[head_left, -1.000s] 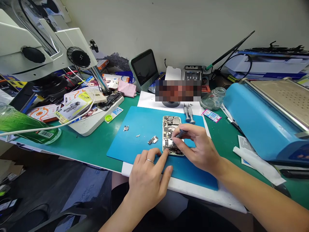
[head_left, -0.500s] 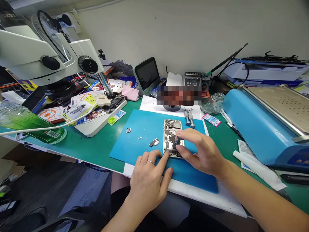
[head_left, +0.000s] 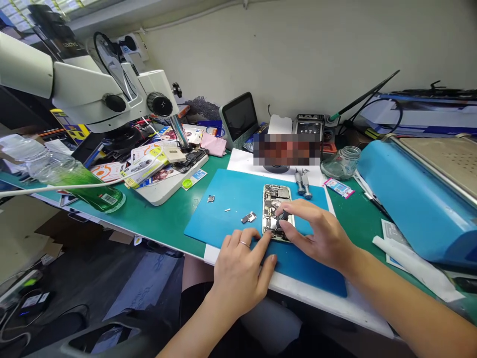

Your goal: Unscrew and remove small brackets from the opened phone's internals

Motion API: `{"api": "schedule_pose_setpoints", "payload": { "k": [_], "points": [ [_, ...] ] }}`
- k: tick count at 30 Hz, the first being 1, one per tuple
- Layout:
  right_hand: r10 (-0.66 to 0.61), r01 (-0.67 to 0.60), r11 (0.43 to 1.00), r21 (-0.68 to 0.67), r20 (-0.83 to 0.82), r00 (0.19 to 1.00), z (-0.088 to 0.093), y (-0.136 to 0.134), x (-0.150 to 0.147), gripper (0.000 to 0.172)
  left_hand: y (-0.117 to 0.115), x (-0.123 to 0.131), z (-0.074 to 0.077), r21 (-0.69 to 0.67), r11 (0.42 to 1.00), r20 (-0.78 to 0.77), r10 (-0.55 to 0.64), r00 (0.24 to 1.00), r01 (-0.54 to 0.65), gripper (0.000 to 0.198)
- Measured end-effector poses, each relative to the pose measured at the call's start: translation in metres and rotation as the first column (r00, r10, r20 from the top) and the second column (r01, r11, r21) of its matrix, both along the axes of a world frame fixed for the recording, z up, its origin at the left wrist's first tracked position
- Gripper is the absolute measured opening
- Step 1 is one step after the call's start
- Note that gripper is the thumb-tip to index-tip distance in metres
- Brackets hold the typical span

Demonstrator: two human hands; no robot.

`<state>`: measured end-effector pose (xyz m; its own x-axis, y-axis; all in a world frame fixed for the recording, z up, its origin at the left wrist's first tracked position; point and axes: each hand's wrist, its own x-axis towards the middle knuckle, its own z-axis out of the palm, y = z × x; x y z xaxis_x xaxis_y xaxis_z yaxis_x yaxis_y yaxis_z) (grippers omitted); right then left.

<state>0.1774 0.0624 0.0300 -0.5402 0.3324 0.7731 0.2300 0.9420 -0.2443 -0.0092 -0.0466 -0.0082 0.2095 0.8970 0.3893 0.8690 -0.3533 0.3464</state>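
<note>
Phone point(head_left: 270, 214) open on blue mat point(head_left: 309, 272), internals point(head_left: 282, 193) bared. Right grip point(head_left: 324, 233) pinched on dark driver point(head_left: 282, 218) over the phone's lower half; tip hidden. Left grip point(head_left: 240, 264) loose, holding nothing, index finger point(head_left: 265, 242) at phone's near left corner. Done, seemingly: bracket point(head_left: 249, 217), module point(head_left: 210, 199), sliver point(head_left: 227, 210) out, lying to its left. Most internals still seated; how much is left, can't tell.

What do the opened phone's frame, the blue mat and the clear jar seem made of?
Phone frame: pale and smooth, metal or plastic; the look leaves it open.
Blue mat: probably silicone or rubber, an even, matte sheet.
Clear jar: likely glass, glossy, see-through, with bright highlights.
</note>
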Motion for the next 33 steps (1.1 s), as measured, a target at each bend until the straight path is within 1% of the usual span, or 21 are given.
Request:
{"api": "schedule_pose_setpoints", "payload": {
  "k": [3, 6, 7, 9, 12, 16, 18, 21, 23, 25, 29, 33],
  "points": [
    [0.003, -0.003, 1.000, -0.015, -0.037, 0.999, -0.003, -0.002, -0.001, 0.054, -0.001, -0.005, 0.006, -0.022, 1.000, 0.035, -0.016, 0.999, 0.017, 0.041],
    [-0.024, 0.022, 1.000, -0.016, -0.123, 0.992, -0.005, -0.003, -0.001, 0.056, 0.002, -0.017, 0.016, -0.045, 0.998, 0.085, -0.028, 0.996, 0.032, 0.043],
    [-0.045, 0.042, 0.999, -0.017, -0.160, 0.986, -0.006, -0.003, 0.000, 0.057, 0.005, -0.022, 0.019, -0.049, 0.999, 0.096, -0.010, 0.995, 0.015, 0.042],
    [-0.095, 0.090, 0.995, -0.031, -0.229, 0.969, -0.008, -0.001, 0.002, 0.060, 0.014, -0.030, 0.023, -0.057, 0.997, 0.096, 0.063, 0.993, -0.058, 0.039],
    [-0.161, 0.151, 0.987, -0.058, -0.283, 0.945, -0.009, 0.005, 0.006, 0.061, 0.031, -0.034, 0.022, -0.082, 0.986, 0.058, 0.148, 0.987, -0.143, 0.033],
    [-0.232, 0.219, 0.973, -0.076, -0.323, 0.917, -0.009, 0.012, 0.012, 0.058, 0.049, -0.027, 0.020, -0.133, 0.978, 0.003, 0.163, 0.987, -0.161, 0.023],
    [-0.243, 0.238, 0.970, -0.060, -0.359, 0.901, -0.006, 0.015, 0.016, 0.057, 0.053, -0.024, 0.020, -0.156, 0.974, -0.011, 0.165, 0.986, -0.165, 0.016],
    [-0.214, 0.246, 0.969, 0.027, -0.402, 0.890, -0.001, 0.018, 0.020, 0.056, 0.056, -0.023, 0.021, -0.185, 0.969, -0.009, 0.167, 0.986, -0.166, 0.008],
    [-0.187, 0.237, 0.968, 0.081, -0.400, 0.897, 0.002, 0.019, 0.021, 0.058, 0.056, -0.023, 0.022, -0.202, 0.966, 0.005, 0.165, 0.986, -0.161, 0.006],
    [-0.169, 0.223, 0.970, 0.098, -0.388, 0.906, 0.003, 0.019, 0.021, 0.062, 0.057, -0.025, 0.021, -0.219, 0.965, 0.031, 0.159, 0.987, -0.148, 0.005],
    [-0.199, 0.249, 0.966, 0.073, -0.403, 0.893, 0.001, 0.019, 0.020, 0.063, 0.058, -0.030, 0.021, -0.255, 0.964, 0.116, 0.113, 0.987, -0.080, 0.004],
    [-0.253, 0.287, 0.958, 0.016, -0.432, 0.866, -0.002, 0.018, 0.020, 0.059, 0.056, -0.024, 0.028, -0.292, 0.956, 0.208, 0.030, 0.978, 0.033, 0.007]
  ]
}}
